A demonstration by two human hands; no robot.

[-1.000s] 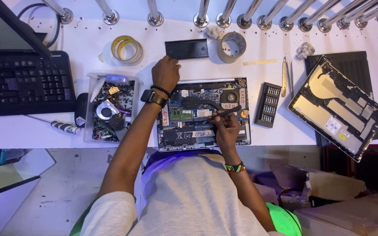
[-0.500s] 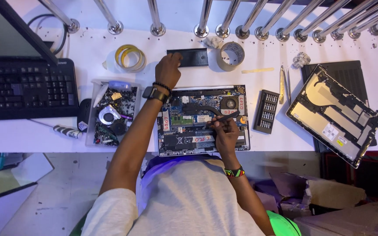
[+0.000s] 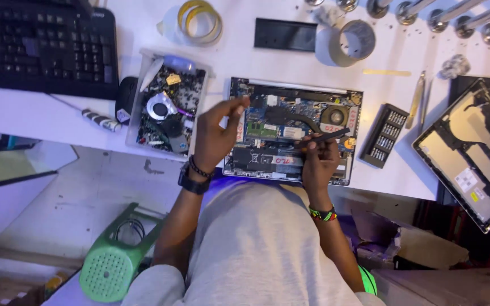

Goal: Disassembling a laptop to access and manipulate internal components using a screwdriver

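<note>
While the left hand (image 3: 214, 139) hovers half-curled, the right hand's (image 3: 319, 164) grip pinches a screwdriver (image 3: 324, 137) over the opened laptop (image 3: 293, 130)

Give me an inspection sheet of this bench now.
Surface: white table, crowded.
Job's things: open laptop, board exposed; dark tool over it.
Clutter: parts bin, tape rolls, bit case, keyboard, detached cover.
Grippers: left hand raised at the laptop's left edge, fingers pinched; right hand grips the tool.
Cables: thin lead under the keyboard.
Surroundings: green stool, cardboard on the floor.
</note>
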